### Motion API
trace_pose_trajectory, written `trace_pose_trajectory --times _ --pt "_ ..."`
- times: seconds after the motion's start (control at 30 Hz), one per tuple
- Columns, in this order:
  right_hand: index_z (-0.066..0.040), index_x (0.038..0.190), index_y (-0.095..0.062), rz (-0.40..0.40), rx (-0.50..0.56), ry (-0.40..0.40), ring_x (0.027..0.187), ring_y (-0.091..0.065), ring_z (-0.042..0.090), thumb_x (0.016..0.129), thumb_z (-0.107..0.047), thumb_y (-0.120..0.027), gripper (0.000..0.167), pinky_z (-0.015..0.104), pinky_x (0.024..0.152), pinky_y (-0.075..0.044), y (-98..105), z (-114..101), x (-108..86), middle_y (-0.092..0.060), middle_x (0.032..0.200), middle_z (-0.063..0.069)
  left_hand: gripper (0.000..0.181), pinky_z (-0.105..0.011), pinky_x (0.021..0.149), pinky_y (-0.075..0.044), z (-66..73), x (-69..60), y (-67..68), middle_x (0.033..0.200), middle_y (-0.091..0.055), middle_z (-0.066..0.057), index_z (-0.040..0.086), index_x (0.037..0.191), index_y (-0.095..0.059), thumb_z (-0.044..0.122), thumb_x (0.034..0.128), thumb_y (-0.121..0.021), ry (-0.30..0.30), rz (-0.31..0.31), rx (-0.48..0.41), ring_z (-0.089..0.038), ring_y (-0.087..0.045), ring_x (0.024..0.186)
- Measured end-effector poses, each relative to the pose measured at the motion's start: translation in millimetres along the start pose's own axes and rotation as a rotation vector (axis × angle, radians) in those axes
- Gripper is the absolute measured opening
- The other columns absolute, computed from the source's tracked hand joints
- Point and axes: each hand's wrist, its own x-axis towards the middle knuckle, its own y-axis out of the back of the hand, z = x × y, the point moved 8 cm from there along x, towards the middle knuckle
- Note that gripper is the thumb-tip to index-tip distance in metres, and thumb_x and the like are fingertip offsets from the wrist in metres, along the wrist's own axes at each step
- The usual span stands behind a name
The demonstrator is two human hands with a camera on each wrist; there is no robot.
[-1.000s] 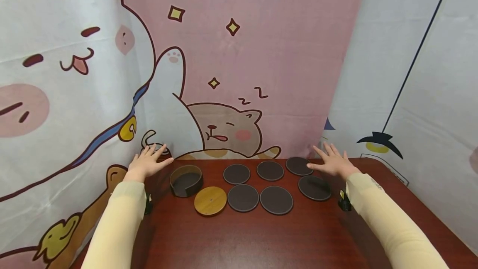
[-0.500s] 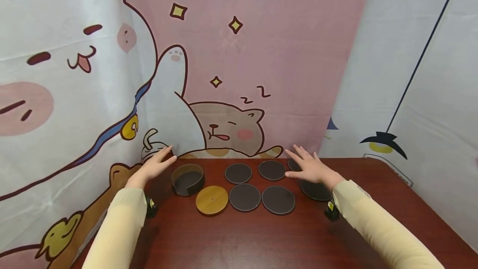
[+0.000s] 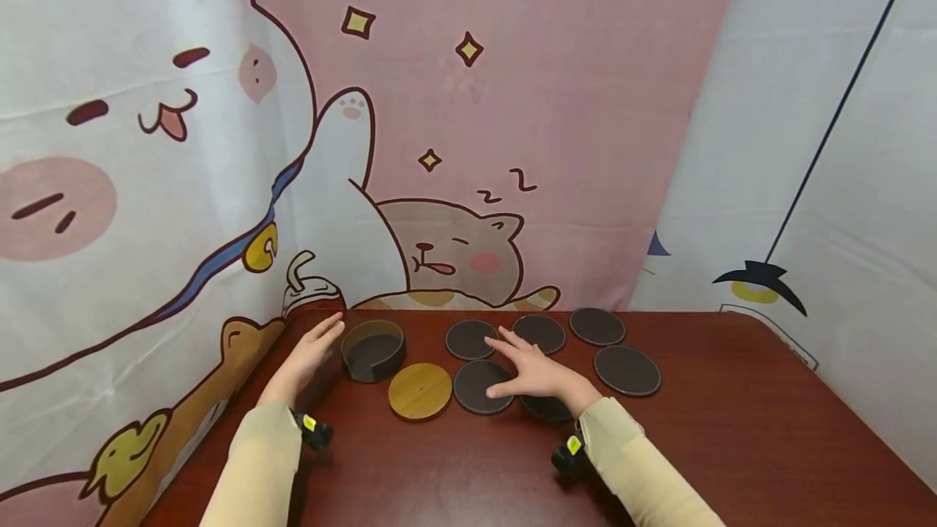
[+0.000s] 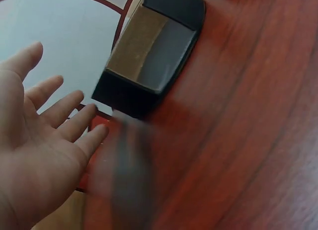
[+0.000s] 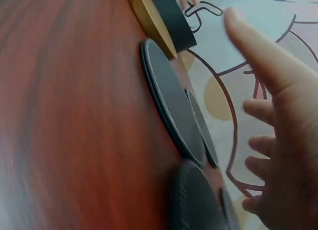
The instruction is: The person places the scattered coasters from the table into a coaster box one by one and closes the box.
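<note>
My left hand [image 3: 306, 358] hovers just left of a dark round coaster holder [image 3: 386, 369] with a gap in its front wall; the fingers are extended and hold nothing. In the left wrist view the holder [image 4: 126, 95] sits beyond the fingertips. My right hand [image 3: 538, 371], fingers spread, hangs above the dark round coasters, partly hiding the front right coaster [image 3: 545, 409]. Near its thumb lies the front left coaster [image 3: 472, 385]. A round wooden disc [image 3: 420, 391] lies between holder and coasters. The right wrist view shows a coaster [image 5: 174, 101] flat, apart from the hand.
Further coasters lie behind and to the right: a back left coaster [image 3: 467, 338], a back middle coaster [image 3: 543, 332], a back right coaster [image 3: 597, 326] and a right coaster [image 3: 627, 370]. The reddish-brown table [image 3: 747, 405] meets a printed curtain [image 3: 586, 145] behind.
My right hand has moved left, from the far right coasters to above the middle ones. The left hand has come lower and turned its palm toward the holder. The coasters stay put.
</note>
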Motion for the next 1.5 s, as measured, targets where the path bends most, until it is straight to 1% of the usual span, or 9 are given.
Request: trace_pose_trajectory --times 0.07,0.17,0.3,0.4,0.6,0.77,0.97,1.23,1.5 --pt "-0.015 0.153 -0.031 -0.014 0.061 -0.011 0.144 -0.013 0.041 0.079 -0.056 -0.073 0.095 0.065 0.107 -0.020 -9.9 -0.1 2.7 -0.010 0.160 0.018 0.063 -0.053 0.114 -0.016 -8.2 -0.8 -2.4 0.158 -0.014 -0.023 0.003 0.154 -0.019 0.033 0.1047 -0.043 0.012 -0.009 -0.087 -0.039 -0.014 0.144" --pt "-0.011 0.152 -0.034 -0.014 0.100 -0.021 0.142 -0.021 0.041 0.078 -0.053 -0.075 0.095 0.064 0.105 -0.026 -19.0 0.2 6.1 -0.016 0.158 0.021 0.060 -0.052 0.114 -0.016 -16.4 -1.1 -3.8 0.158 -0.015 -0.023 0.001 0.154 -0.019 0.028 0.1053 -0.042 0.017 -0.013 -0.169 -0.039 -0.013 0.144" --pt "-0.011 0.149 -0.039 -0.016 0.059 -0.043 0.141 -0.025 0.038 0.077 -0.054 -0.075 0.091 0.071 0.105 -0.013 -27.7 0.6 9.3 -0.024 0.155 0.022 0.056 -0.051 0.114 -0.015 -23.0 -1.0 -3.3 0.158 -0.012 -0.022 0.000 0.153 -0.019 0.020 0.1058 -0.040 0.020 0.002 -0.210 -0.039 -0.008 0.145" --pt "-0.013 0.148 -0.042 -0.015 0.014 -0.063 0.142 -0.025 0.037 0.076 -0.055 -0.076 0.089 0.073 0.104 -0.006 -32.1 0.7 10.6 -0.028 0.154 0.021 0.053 -0.049 0.115 -0.015 -26.4 -1.7 -3.3 0.159 -0.008 -0.021 -0.001 0.153 -0.020 0.012 0.1050 -0.039 0.021 0.006 -0.205 -0.038 -0.006 0.145" --pt "-0.016 0.146 -0.046 0.017 -0.051 -0.099 0.142 -0.023 0.038 0.071 -0.057 -0.079 0.091 0.072 0.105 -0.004 -35.2 -3.6 11.0 -0.030 0.154 0.017 0.056 -0.045 0.115 -0.015 -30.6 -5.6 -4.1 0.160 -0.002 -0.019 0.000 0.153 -0.019 0.001 0.1016 -0.040 0.012 0.002 -0.218 -0.033 -0.005 0.146" --pt "-0.019 0.146 -0.047 0.046 -0.086 -0.114 0.143 -0.023 0.036 0.070 -0.059 -0.078 0.092 0.070 0.106 -0.005 -37.7 2.1 9.8 -0.031 0.154 0.013 0.058 -0.044 0.115 -0.017 -34.1 -7.2 -8.5 0.161 -0.003 -0.018 0.001 0.154 -0.019 0.003 0.1011 -0.043 0.010 0.008 -0.223 -0.034 -0.008 0.146" --pt "-0.019 0.146 -0.046 0.051 -0.103 -0.114 0.142 -0.024 0.035 0.069 -0.060 -0.079 0.094 0.067 0.108 -0.007 -39.4 5.9 6.1 -0.031 0.155 0.013 0.063 -0.043 0.114 -0.018 -36.3 -9.9 -15.0 0.160 -0.011 -0.018 0.000 0.153 -0.022 0.004 0.0978 -0.051 -0.012 0.012 -0.199 -0.029 -0.008 0.146" --pt "-0.019 0.146 -0.046 0.043 -0.086 -0.101 0.142 -0.025 0.035 0.069 -0.061 -0.078 0.094 0.067 0.107 -0.009 -44.3 5.5 4.4 -0.032 0.154 0.012 0.070 -0.046 0.114 -0.016 -45.8 -17.8 -14.5 0.159 -0.015 -0.017 0.007 0.154 -0.023 0.007 0.0939 -0.060 0.024 0.023 -0.102 -0.031 -0.013 0.145" --pt "-0.019 0.142 -0.052 0.093 -0.092 -0.110 0.139 -0.031 0.032 0.064 -0.060 -0.081 0.093 0.067 0.107 -0.012 -37.5 9.7 6.2 -0.039 0.150 0.009 0.075 -0.047 0.113 -0.019 -44.9 -14.4 -15.0 0.158 -0.019 -0.018 0.008 0.155 -0.023 0.010 0.0921 -0.064 -0.002 0.010 -0.091 -0.031 -0.021 0.143"
